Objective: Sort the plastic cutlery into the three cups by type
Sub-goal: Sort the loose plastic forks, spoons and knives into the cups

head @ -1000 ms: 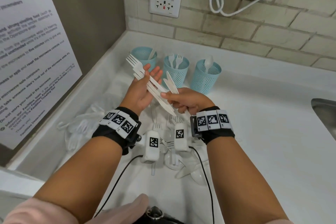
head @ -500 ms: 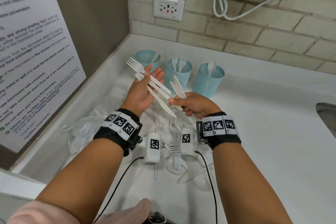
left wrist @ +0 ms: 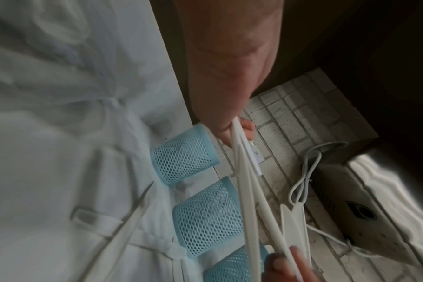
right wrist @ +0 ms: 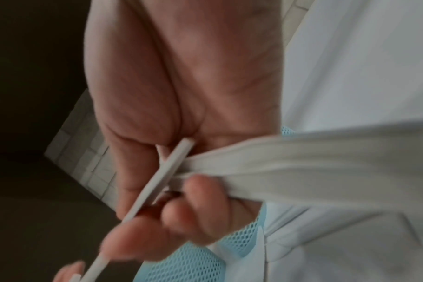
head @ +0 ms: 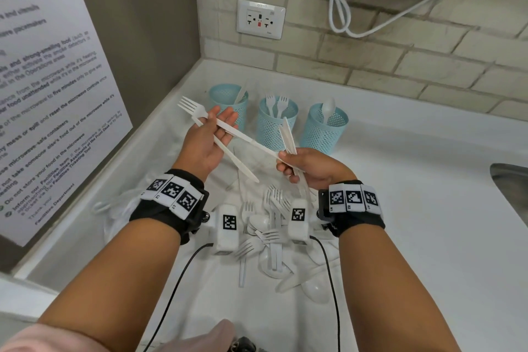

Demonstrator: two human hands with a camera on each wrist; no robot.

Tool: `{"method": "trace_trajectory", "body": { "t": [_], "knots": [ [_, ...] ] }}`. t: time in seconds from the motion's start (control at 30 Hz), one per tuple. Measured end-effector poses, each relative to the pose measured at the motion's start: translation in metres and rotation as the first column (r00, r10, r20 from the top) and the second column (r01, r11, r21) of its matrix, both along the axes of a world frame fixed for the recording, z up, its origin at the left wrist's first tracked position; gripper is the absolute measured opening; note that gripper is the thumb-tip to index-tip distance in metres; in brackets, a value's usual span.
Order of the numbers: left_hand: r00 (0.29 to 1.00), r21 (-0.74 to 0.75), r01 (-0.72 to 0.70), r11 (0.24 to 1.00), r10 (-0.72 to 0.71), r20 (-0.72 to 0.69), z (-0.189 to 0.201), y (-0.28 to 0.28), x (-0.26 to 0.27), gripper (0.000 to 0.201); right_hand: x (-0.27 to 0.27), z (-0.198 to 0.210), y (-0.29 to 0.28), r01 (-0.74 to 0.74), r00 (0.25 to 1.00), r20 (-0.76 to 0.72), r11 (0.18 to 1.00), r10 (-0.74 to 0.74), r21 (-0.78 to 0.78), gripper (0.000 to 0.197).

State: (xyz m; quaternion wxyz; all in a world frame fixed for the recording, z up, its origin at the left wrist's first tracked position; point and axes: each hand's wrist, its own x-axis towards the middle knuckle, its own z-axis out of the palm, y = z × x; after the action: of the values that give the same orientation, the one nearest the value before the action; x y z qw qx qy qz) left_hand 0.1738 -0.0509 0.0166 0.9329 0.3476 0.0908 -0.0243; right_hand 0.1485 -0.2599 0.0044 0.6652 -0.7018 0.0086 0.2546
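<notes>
At the counter's (head: 400, 180) back-left corner stand three mesh cups (head: 274, 128), loose cutlery (head: 268, 234) heaped nearer the front edge. Above it, the left hand (head: 207, 143) pinches a fork (head: 191, 106) and knife (head: 243, 137), and the right hand (head: 311, 168) clutches two knives (head: 288, 134), touching that knife's end.

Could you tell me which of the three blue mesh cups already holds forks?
The middle cup: two forks stand in it, tines up. The left cup holds a knife, the right cup a spoon.

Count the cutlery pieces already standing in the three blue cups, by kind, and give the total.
Knife, left cup: 1
Forks, middle cup: 2
Spoon, right cup: 1
Total: 4
</notes>
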Motion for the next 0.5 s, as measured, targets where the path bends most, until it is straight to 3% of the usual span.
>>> {"method": "trace_trajectory", "body": {
  "t": [0.17,0.27,0.37,0.5],
  "knots": [
    [0.997,-0.054,-0.058,0.997,0.054,-0.061,-0.004,0.002,0.003,0.021,-0.004,0.009,-0.003,-0.124,0.992,-0.008,0.989,0.125,0.074,0.015],
    [0.995,-0.059,-0.067,0.996,0.063,-0.073,-0.003,0.008,0.005,0.022,-0.003,0.012,-0.007,-0.062,0.998,0.013,0.969,0.06,0.238,0.027],
    [0.99,0.081,0.09,0.993,-0.081,-0.113,-0.004,-0.001,0.001,0.023,0.002,0.016,-0.001,0.118,0.991,0.012,0.904,-0.135,0.41,0.03],
    [0.909,0.294,0.407,0.865,-0.353,-0.22,-0.007,-0.026,-0.013,0.027,0.012,0.021,0.019,0.31,0.936,-0.047,0.757,-0.348,0.575,0.02]
  ]
}}
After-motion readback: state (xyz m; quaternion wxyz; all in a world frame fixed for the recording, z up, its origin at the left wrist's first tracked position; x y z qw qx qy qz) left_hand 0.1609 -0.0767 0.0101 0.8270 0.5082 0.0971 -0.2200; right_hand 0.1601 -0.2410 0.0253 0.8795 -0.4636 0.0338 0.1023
